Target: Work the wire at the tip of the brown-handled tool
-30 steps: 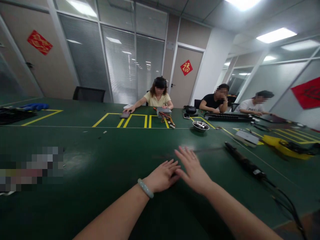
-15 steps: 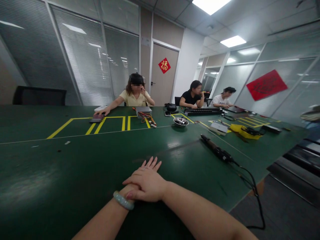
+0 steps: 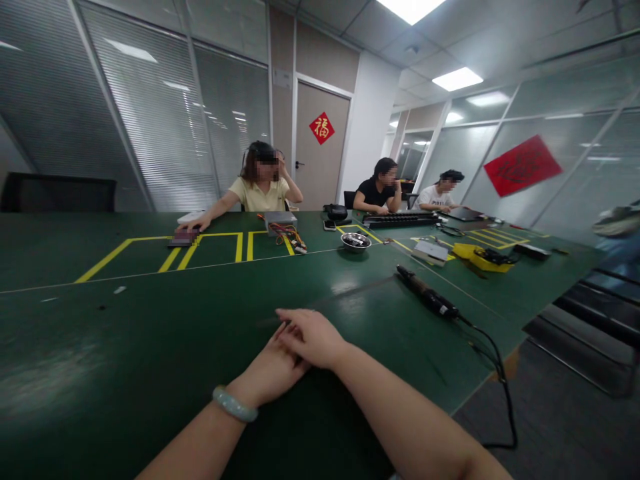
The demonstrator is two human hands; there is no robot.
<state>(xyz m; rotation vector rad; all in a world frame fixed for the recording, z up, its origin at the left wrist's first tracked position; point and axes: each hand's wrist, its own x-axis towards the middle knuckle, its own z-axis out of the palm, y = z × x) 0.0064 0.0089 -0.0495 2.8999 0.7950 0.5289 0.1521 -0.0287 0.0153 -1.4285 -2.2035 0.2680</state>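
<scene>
My left hand (image 3: 273, 370), with a pale green bangle (image 3: 235, 405) on its wrist, is low over the green table in front of me. Its fingers reach forward, partly covered by my right hand (image 3: 317, 337), which crosses over from the right. The right fingers are bent over the left fingers and touch them; the right thumb lies against the back of the left hand. No tool or part shows in either hand. Nearest to them on the right is a black electric screwdriver (image 3: 427, 293) with its cable trailing off the table edge.
On the table (image 3: 165, 347) stand a metal bowl of small parts (image 3: 356, 243), a grey box with coloured wires (image 3: 280, 220), a white box (image 3: 431, 252) and a yellow tray (image 3: 480, 257). Several people sit opposite; one person's hand rests on a dark flat object (image 3: 183, 238).
My right hand has slid from the left wrist and hand back forward onto the left fingers. The left fingertips, spread before, are now mostly covered. The view has shifted slightly.
</scene>
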